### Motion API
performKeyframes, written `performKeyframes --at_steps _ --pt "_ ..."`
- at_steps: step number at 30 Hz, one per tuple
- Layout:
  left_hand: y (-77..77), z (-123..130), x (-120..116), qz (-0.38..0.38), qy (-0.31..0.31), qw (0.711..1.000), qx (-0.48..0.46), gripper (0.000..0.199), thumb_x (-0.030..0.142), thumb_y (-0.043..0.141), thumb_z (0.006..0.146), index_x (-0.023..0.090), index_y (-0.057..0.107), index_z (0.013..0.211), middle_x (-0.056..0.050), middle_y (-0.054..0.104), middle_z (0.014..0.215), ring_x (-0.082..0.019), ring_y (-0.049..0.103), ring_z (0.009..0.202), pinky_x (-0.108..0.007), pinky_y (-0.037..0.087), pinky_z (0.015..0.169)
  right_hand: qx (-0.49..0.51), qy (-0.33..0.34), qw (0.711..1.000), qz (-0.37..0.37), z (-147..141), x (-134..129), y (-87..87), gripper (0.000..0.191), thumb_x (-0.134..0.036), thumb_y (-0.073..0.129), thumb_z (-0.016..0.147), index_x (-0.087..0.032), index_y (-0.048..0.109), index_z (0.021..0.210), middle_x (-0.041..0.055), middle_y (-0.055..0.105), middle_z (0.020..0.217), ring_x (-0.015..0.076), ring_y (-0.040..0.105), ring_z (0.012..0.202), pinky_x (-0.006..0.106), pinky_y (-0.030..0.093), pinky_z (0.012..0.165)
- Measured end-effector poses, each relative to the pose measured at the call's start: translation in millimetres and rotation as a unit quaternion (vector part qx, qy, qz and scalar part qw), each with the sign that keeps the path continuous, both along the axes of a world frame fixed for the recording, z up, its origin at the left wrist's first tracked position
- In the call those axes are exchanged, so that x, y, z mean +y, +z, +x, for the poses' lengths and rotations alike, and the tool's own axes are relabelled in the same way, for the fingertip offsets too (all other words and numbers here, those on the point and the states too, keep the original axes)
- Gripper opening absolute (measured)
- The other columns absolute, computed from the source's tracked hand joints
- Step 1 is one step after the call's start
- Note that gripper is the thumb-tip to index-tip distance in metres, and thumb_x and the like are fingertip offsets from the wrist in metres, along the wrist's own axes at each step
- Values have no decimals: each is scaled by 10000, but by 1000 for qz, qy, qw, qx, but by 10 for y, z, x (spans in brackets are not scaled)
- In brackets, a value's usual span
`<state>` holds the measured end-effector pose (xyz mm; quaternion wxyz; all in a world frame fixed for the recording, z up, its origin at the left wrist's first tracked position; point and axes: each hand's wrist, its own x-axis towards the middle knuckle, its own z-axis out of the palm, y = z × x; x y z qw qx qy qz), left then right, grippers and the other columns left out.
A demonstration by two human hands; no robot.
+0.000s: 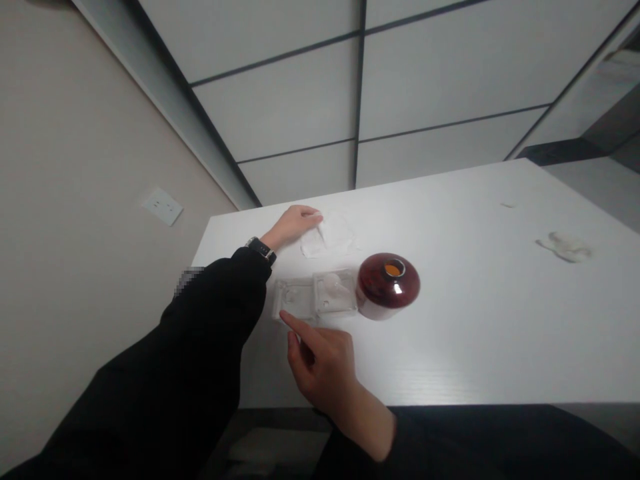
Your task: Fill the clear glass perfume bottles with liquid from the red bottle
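Observation:
At the far left part of the white table, my left hand [296, 223] pinches the edge of a thin white tissue [327, 238] that lies spread on the surface. Nearer to me, my right hand [325, 357] holds nothing. Its index finger stretches out over the front left corner of a clear plastic box [301, 303], with the thumb apart and the other fingers curled. Whether that fingertip touches the box I cannot tell. A second clear box [335, 292] stands against the first, with something whitish inside. To its right is a round container with a glossy dark red top [375, 280] and a metal-rimmed hole.
On the right of the white table [480, 320] lie a crumpled whitish piece [565, 247] and a small scrap [508, 205]. Behind the table rise white panelled doors [295, 93]. A wall with a socket [163, 206] bounds the left side.

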<state>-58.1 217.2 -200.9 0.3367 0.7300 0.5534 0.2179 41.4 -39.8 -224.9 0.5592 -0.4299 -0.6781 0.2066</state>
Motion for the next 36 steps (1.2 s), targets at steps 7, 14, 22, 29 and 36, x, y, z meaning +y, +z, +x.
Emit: performKeyframes --at_steps 7,14,22,29,36 --pt "478 -24 -393 62 -80 994 30 381 312 619 943 171 700 1287 -117 673 1420 -216 658 1136 -383 494 1058 11 -2 1000 15 34 4 28 326 -169 501 989 -83 784 1125 -36 636 519 99 536 399 262 347 468" --pt "1045 -170 -1358 -12 -380 923 61 482 286 574 1012 237 535 1490 -89 577 1563 -229 532 1453 -399 395 1225 27 -61 997 27 170 -54 62 329 -137 471 985 -71 790 1027 -57 554 483 83 476 377 240 354 465" --pt "829 -91 -1478 27 -315 947 57 340 234 635 997 215 664 1335 -57 729 1377 -197 674 1264 -340 490 1107 -69 -131 989 16 375 -84 -32 381 -144 482 986 -78 795 1191 -52 562 480 89 473 382 250 339 473" --pt "745 -45 -1425 100 -290 948 86 214 294 721 958 212 751 1154 -41 802 1113 -185 727 1009 -296 516 927 -75 -129 989 -5 398 -69 -70 382 -166 496 972 -147 817 1179 -40 585 480 93 504 393 238 347 486" --pt "763 47 -1536 133 -252 949 132 624 364 720 921 226 502 1490 -98 686 1238 -249 672 1111 -391 533 977 -47 -131 990 -37 385 -71 -42 371 -174 502 951 -165 835 1114 -27 604 480 100 509 390 239 352 483"
